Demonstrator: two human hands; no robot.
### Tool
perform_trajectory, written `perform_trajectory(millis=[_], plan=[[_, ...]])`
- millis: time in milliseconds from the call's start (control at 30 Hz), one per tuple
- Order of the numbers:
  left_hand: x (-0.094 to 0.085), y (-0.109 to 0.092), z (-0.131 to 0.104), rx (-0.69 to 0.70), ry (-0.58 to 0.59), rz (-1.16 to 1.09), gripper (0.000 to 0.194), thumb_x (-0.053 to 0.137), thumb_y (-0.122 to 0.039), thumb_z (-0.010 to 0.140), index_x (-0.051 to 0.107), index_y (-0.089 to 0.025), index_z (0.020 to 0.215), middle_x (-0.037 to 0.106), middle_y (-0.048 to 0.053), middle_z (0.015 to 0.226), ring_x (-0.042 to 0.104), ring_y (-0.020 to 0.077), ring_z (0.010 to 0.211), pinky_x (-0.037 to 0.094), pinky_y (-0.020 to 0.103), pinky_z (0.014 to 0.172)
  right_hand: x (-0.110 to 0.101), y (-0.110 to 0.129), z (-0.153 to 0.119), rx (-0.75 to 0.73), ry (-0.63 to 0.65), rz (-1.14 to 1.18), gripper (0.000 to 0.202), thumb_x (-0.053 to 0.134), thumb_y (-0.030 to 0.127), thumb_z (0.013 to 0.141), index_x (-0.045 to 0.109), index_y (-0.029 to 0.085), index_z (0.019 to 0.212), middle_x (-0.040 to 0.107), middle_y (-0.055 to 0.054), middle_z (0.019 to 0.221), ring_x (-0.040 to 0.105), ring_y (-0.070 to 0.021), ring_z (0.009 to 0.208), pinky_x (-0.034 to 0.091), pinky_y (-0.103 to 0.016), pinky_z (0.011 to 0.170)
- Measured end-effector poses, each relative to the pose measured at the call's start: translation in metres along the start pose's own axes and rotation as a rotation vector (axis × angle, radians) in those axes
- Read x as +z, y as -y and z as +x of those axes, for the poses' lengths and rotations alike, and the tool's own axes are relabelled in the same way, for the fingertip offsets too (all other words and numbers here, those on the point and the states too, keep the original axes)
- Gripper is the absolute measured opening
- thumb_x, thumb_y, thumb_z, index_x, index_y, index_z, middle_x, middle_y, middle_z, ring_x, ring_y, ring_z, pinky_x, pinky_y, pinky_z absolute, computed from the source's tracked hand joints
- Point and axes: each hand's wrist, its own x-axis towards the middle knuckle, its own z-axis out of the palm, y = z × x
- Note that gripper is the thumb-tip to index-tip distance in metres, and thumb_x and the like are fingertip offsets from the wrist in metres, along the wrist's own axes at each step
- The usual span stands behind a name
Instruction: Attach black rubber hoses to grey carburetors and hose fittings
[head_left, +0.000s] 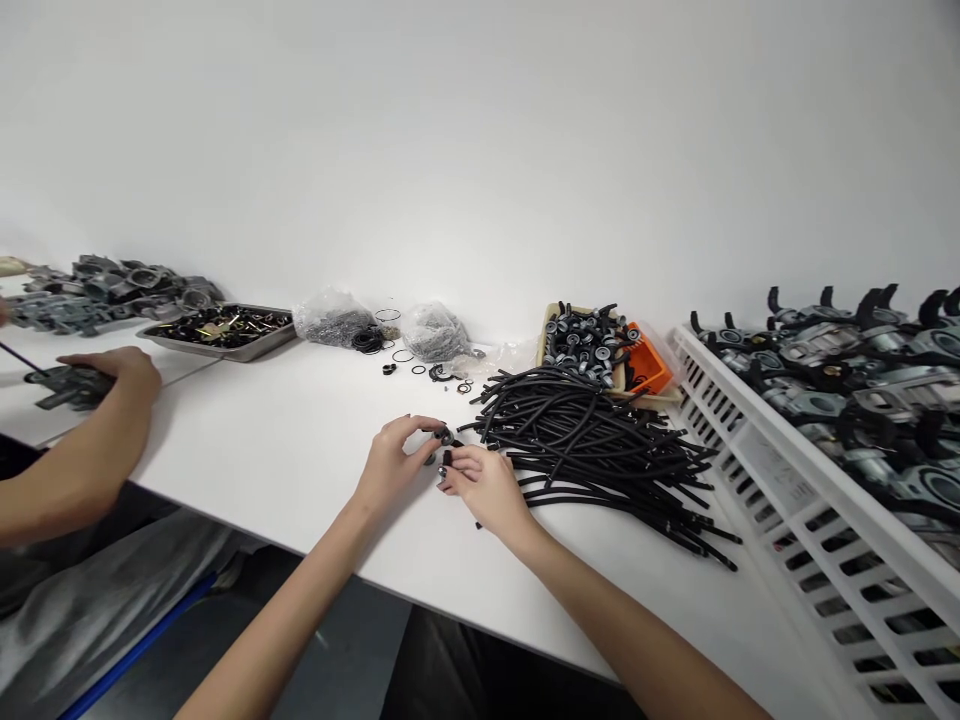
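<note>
Over the white table (300,430), both hands are close together, left of a heap of black rubber hoses (585,440). My left hand (401,455) has its thumb and fingers pinched on a small dark part with a grey round end (444,436). Close beside it, my right hand (480,485) pinches a small black fitting (447,458) with a shiny tip. Whether the two parts touch is hidden by the fingers. Behind the hoses stands a cream tray (552,318) full of black and grey caps.
An orange bin (651,365) adjoins the cream tray. A white crate (787,460) of metal assemblies fills the right side. Plastic bags (435,332), rings and a metal tray (262,345) lie at the back. At left, another person's hand (112,370) holds a casting.
</note>
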Motion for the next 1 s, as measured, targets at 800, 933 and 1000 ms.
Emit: perform_trajectory(millis=[800, 933, 1000], plan=[[-0.0022, -0.0008, -0.0015, 0.013, -0.003, 0.015, 0.018, 0.059, -0.028, 0.081, 0.071, -0.025, 0.094, 0.075, 0.004, 0.097, 0.067, 0.0245, 0.095, 0.049, 0.04, 0.089, 0.0037, 0.0004, 0.0028, 0.095, -0.016, 0.039, 0.014, 0.07, 0.019, 0.068, 0.064, 0.015, 0.08, 0.069, -0.001, 0.069, 0.068, -0.0145, 0.057, 0.059, -0.03, 0.061], [-0.0018, -0.0002, -0.0017, 0.01, 0.001, 0.012, 0.018, 0.059, -0.027, 0.081, 0.071, -0.025, 0.094, 0.075, 0.004, 0.097, 0.067, 0.0243, 0.095, 0.049, 0.04, 0.09, 0.0041, 0.0006, 0.0037, 0.103, -0.01, 0.041, 0.013, 0.069, 0.018, 0.069, 0.064, 0.015, 0.08, 0.069, -0.001, 0.07, 0.067, -0.0132, 0.055, 0.058, -0.029, 0.059], [-0.0018, 0.0002, -0.0021, 0.009, 0.004, 0.01, 0.018, 0.059, -0.028, 0.082, 0.071, -0.024, 0.094, 0.075, 0.004, 0.098, 0.067, 0.0242, 0.096, 0.048, 0.04, 0.091, 0.0042, -0.0001, 0.0042, 0.103, -0.013, 0.047, 0.014, 0.07, 0.02, 0.068, 0.063, 0.015, 0.079, 0.069, 0.0, 0.07, 0.067, -0.0133, 0.054, 0.058, -0.03, 0.059]])
